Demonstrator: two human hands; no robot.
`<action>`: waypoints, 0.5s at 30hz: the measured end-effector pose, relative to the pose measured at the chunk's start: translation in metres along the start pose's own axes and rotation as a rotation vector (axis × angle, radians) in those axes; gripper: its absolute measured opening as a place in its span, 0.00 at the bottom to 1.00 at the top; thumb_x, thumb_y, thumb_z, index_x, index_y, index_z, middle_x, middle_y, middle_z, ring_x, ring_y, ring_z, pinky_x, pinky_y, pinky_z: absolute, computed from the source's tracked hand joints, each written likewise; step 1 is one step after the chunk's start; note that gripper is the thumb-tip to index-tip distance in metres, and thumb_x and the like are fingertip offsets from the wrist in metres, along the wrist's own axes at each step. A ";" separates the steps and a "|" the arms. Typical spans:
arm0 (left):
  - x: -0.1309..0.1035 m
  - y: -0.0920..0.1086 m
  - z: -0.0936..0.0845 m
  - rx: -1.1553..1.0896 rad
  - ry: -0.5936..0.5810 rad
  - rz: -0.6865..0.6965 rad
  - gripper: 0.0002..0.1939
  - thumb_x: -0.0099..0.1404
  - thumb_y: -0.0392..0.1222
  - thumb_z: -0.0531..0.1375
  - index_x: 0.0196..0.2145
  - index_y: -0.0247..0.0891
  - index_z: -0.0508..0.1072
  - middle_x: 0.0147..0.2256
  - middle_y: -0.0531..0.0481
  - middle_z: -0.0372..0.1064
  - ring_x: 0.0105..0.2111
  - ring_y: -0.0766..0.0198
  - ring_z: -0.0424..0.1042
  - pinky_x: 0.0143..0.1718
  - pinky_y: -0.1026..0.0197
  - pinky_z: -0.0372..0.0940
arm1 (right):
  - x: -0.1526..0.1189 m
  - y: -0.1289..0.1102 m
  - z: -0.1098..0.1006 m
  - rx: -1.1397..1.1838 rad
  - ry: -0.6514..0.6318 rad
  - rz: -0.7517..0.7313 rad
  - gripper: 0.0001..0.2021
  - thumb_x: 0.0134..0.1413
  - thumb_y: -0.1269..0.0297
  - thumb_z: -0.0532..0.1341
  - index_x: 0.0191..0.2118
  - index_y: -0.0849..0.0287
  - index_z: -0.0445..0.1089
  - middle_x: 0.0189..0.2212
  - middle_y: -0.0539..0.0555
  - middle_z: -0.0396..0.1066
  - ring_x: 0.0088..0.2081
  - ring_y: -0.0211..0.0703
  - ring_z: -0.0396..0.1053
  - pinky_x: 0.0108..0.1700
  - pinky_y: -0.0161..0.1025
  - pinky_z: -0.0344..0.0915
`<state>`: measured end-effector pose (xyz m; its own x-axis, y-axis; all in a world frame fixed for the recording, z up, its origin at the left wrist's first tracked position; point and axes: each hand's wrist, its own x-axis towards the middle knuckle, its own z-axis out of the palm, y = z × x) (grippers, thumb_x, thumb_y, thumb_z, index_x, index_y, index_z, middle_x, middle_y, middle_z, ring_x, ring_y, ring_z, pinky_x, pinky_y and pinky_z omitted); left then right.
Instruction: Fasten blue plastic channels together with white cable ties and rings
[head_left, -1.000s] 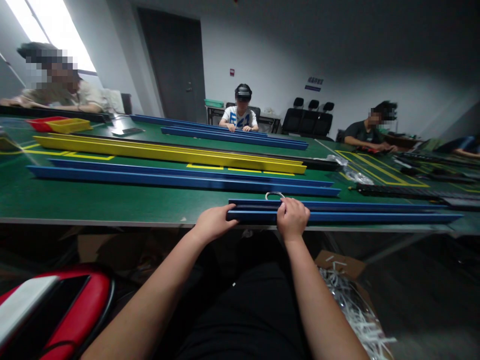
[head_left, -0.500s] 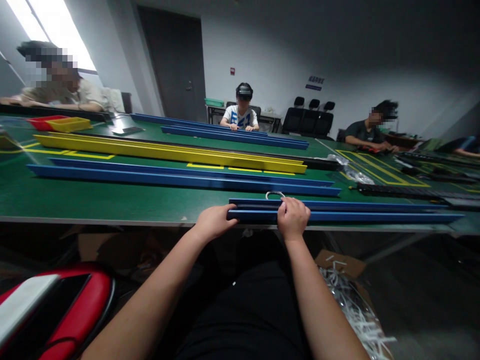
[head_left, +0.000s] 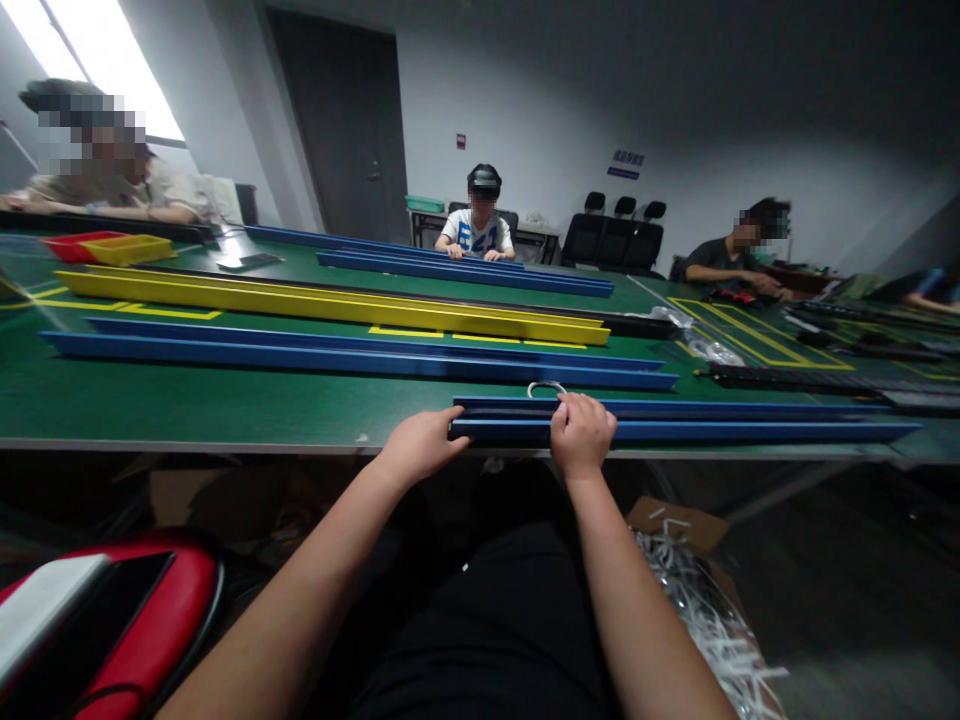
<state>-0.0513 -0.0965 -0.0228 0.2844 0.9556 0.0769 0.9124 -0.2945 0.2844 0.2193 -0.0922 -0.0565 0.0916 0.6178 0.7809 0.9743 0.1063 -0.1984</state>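
Note:
A long blue channel (head_left: 720, 432) lies along the front edge of the green table (head_left: 225, 405), reaching far to the right. My left hand (head_left: 424, 442) grips its left end, thumb and fingers on either side of the end. My right hand (head_left: 583, 435) is closed over the channel a little farther right, fingers wrapped over the near wall. A white loop (head_left: 546, 386) stands up just behind my right hand; what it belongs to is hidden. Behind the held channel lies another blue channel (head_left: 360, 358), with a yellow channel (head_left: 330, 305) beyond it.
More blue channels (head_left: 465, 270) lie at the back, near a person (head_left: 478, 235). Other people sit at far left and right. Red and yellow trays (head_left: 127, 248) stand back left. A red stool (head_left: 172, 590) and a box of white strips (head_left: 697, 600) are below the table.
The view has shifted slightly, so everything sits a little farther left. Both hands keep their places on the blue channel.

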 end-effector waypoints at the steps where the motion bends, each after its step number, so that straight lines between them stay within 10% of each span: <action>1: 0.000 0.000 -0.001 0.002 -0.002 0.000 0.31 0.62 0.59 0.55 0.59 0.46 0.65 0.42 0.44 0.76 0.42 0.52 0.75 0.42 0.57 0.65 | 0.000 0.000 0.000 0.001 -0.001 0.002 0.15 0.61 0.63 0.51 0.46 0.56 0.73 0.46 0.55 0.73 0.52 0.50 0.62 0.53 0.46 0.50; 15: -0.002 0.003 -0.003 0.003 0.010 -0.018 0.26 0.61 0.60 0.56 0.54 0.50 0.67 0.40 0.47 0.76 0.41 0.53 0.75 0.40 0.57 0.64 | -0.001 0.000 0.001 0.005 0.007 0.006 0.15 0.62 0.63 0.50 0.46 0.56 0.73 0.46 0.56 0.73 0.52 0.50 0.63 0.53 0.46 0.49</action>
<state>-0.0496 -0.0990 -0.0193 0.2646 0.9609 0.0811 0.9184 -0.2768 0.2827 0.2192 -0.0923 -0.0574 0.0983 0.6134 0.7837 0.9728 0.1068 -0.2057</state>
